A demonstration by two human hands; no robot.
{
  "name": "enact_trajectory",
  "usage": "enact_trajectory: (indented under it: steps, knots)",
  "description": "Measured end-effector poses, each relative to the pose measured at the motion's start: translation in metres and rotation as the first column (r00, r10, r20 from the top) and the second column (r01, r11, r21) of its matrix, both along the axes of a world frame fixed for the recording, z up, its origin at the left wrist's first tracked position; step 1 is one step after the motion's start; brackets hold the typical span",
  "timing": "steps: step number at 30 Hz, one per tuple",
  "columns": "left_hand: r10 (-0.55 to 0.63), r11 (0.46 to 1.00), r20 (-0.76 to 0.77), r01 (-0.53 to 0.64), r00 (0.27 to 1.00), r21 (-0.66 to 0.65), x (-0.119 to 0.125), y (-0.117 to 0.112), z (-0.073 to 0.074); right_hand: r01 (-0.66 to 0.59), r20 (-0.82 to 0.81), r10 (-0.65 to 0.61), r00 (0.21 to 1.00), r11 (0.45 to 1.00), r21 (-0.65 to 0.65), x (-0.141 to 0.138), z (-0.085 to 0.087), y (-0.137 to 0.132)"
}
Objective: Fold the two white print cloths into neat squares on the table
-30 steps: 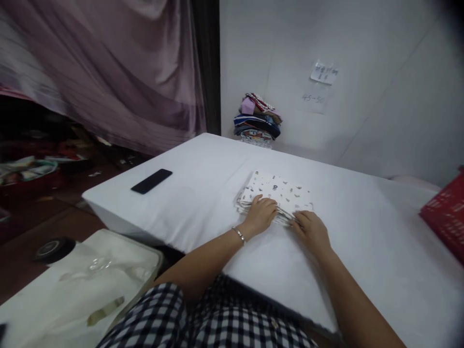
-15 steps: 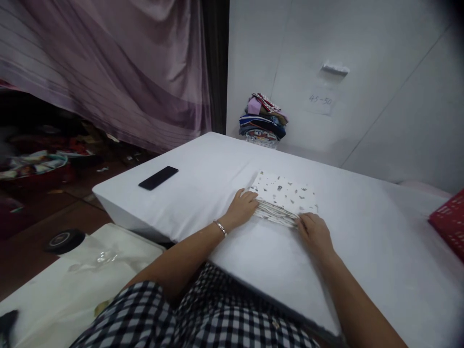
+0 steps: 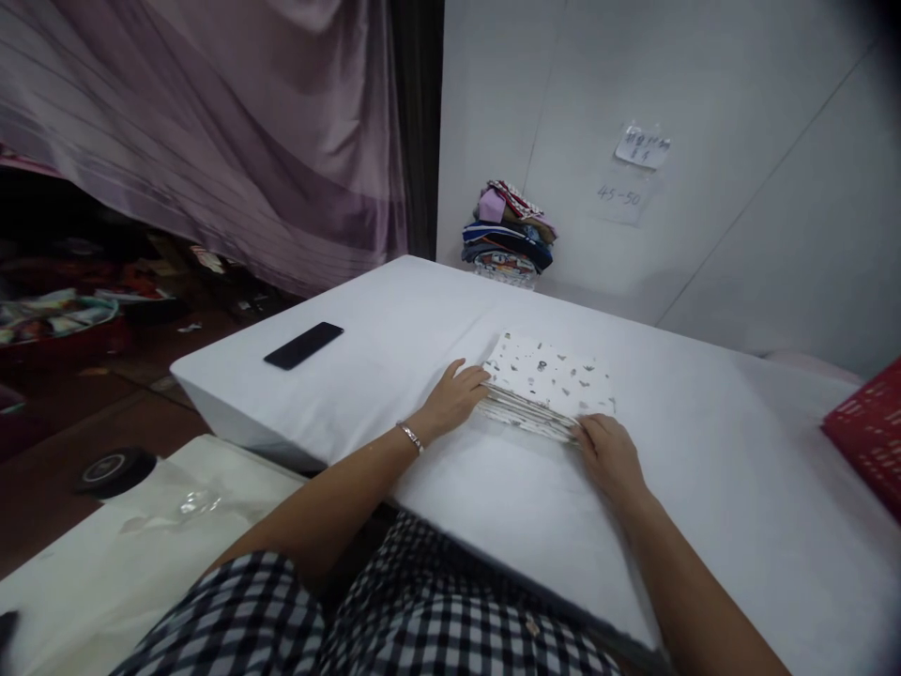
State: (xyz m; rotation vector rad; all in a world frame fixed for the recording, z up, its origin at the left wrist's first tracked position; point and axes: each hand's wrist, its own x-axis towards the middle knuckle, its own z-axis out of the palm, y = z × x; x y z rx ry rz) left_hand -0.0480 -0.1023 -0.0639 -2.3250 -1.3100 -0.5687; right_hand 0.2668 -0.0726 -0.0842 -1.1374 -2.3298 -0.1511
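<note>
A folded white cloth with small grey and dark prints (image 3: 556, 373) lies on the white-covered table (image 3: 394, 324), its several stacked layers showing along the near edge. At its near left corner, my left hand (image 3: 456, 398) grips the edge, thumb raised and fingertips over the layers. My right hand (image 3: 611, 454) pinches the near right corner between thumb and fingers. Part of each corner is hidden beneath the fingers.
A black phone (image 3: 305, 345) lies on the table's left part. Folded clothes (image 3: 508, 230) are stacked by the wall at the back. A red patterned box-like object (image 3: 869, 427) stands at the right edge. Lower left is a pale surface (image 3: 161, 563) with a black roll (image 3: 116, 469).
My left hand has slid slightly left along the cloth, and the near edge looks straighter. My right hand stays at its corner. The paper on the wall now hangs flat.
</note>
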Motion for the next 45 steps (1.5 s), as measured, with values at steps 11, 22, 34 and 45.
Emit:
enact_trajectory:
  steps: [11, 22, 34, 45]
  knots:
    - [0.045, 0.997, 0.010, -0.046, 0.999, 0.054, -0.011, -0.003, -0.012, -0.030, 0.035, 0.030, 0.999, 1.000, -0.004, -0.002, 0.000, -0.002]
    - [-0.007, 0.985, 0.160, 0.034, 0.987, -0.168, -0.017, -0.003, -0.012, -0.049, 0.027, 0.050, 0.998, 0.999, -0.021, -0.002, 0.003, -0.006]
    - [0.134, 0.956, 0.240, -0.061, 0.962, -0.288, -0.007, -0.001, -0.008, -0.089, -0.068, 0.082, 0.994, 0.990, -0.111, 0.001, 0.016, -0.005]
    - [0.182, 0.915, 0.339, -0.033, 0.923, -0.401, -0.010, 0.008, -0.014, 0.008, -0.295, -0.106, 0.950, 0.949, -0.315, 0.057, 0.023, -0.005]
